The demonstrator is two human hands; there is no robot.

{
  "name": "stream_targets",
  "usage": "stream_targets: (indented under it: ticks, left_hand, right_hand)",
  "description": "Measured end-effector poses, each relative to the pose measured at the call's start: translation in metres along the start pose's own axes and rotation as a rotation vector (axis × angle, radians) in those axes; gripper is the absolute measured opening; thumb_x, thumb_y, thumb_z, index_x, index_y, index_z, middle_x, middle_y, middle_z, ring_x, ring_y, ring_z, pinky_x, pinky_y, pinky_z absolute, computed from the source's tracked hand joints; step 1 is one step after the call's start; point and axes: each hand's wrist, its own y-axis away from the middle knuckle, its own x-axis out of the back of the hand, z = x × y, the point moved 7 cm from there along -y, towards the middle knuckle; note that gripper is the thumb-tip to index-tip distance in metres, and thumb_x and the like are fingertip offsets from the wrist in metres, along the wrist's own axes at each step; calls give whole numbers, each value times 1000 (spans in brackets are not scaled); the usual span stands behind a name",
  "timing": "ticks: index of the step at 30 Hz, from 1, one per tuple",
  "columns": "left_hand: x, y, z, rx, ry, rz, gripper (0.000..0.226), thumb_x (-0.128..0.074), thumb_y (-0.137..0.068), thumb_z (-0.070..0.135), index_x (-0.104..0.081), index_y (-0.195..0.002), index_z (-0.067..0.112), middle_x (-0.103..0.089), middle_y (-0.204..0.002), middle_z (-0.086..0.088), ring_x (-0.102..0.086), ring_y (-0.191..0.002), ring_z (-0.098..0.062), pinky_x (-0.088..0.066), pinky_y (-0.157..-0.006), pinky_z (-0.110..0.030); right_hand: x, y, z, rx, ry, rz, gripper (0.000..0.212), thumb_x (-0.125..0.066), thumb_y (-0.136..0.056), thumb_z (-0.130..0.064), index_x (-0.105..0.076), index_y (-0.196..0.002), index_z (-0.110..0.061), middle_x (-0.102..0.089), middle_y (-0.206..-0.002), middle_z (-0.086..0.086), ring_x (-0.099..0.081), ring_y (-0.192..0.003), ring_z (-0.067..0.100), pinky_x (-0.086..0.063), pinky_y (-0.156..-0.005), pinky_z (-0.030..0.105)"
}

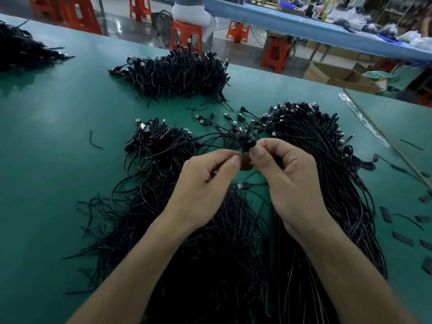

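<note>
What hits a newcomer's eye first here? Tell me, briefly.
First, the centre: the left hand and right hand pinch a small cable bundle between their fingertips, its plugs fanning away. Around them, black cables cover the green table: a long heap at right and a tangled heap farther back. Beyond the table's far edge, orange stools stand out.

Red stools (187, 28), cardboard box (332, 69), blue bench (280, 19), green table (58, 136)
</note>
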Motion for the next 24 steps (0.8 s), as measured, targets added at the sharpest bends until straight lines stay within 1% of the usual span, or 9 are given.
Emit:
stream_targets:
  ticks: [2,4,7,9,13,15,18,21,24]
  left_hand:
    - [1,-2,-2,78,123,-15,34,-41,-100,32,-75,-102,33,-65,-76,-10,-56,-65,-27,-48,-55,-44]
    - [4,-2,-2,154,273,-12,44,-33,-104,31,-77,-101,26,-71,-86,8,-63,-77,-7,-51,-66,-25]
    - [9,-4,-1,162,317,1,53,-32,-99,54,-78,-102,28,-75,-101,-4,-65,-97,-30,-50,-82,-34]
    - [13,-4,7,80,277,26,50,-38,-95,58,-80,-101,30,-73,-100,-16,-54,-87,-40,-41,-71,-32]
    - [15,-3,16,9,375,26,47,-42,-99,45,-80,-78,27,-77,-87,-1,-61,-79,-27,-40,-69,-22]
    - [10,-2,19,-7,311,-16,40,-52,-100,35,-77,-70,24,-77,-82,-1,-70,-79,-22,-51,-77,-22]
    - [5,1,15,-2,153,-47,22,-70,-91,36,-77,-76,22,-75,-77,-3,-67,-70,-34,-57,-68,-43]
    - [-2,2,9,17,33,-78,23,-66,-92,35,-79,-90,16,-70,-67,6,-55,-54,-10,-44,-51,-23]
    - [-3,1,7,33,46,-72,31,-48,-104,28,-78,-99,21,-66,-63,12,-57,-54,-4,-46,-54,-20]
  right_hand:
    - [-6,5,1,17,71,-53,8,-65,-93,-21,-70,-88,-17,-68,-84,-9,-63,-79,6,-50,-75,22]
    - [-13,11,6,34,145,-96,15,-66,-93,-20,-68,-81,-29,-62,-78,-19,-56,-74,0,-44,-71,15]
    - [-15,13,16,-19,193,-114,19,-66,-93,-20,-67,-79,-32,-62,-75,-18,-56,-73,-2,-44,-69,12]
    - [-11,11,22,-86,186,-101,15,-66,-94,-18,-69,-83,-28,-65,-76,-16,-58,-75,-1,-50,-74,22]
    - [-2,2,22,-124,172,-47,11,-68,-92,-23,-72,-82,-21,-69,-78,9,-62,-72,26,-54,-75,52]
    - [4,0,21,-118,165,4,14,-66,-94,-21,-71,-81,-20,-66,-72,8,-54,-65,19,-51,-63,44]
    - [8,-1,17,-78,148,79,13,-66,-94,-20,-70,-82,-21,-64,-69,4,-53,-64,12,-51,-60,37]
    - [9,-2,9,-13,102,140,12,-66,-94,-17,-69,-82,-20,-64,-67,-13,-55,-62,-1,-48,-58,17]
    - [6,-1,5,8,35,135,8,-66,-92,-18,-70,-87,-13,-70,-79,-5,-65,-73,6,-53,-68,19]
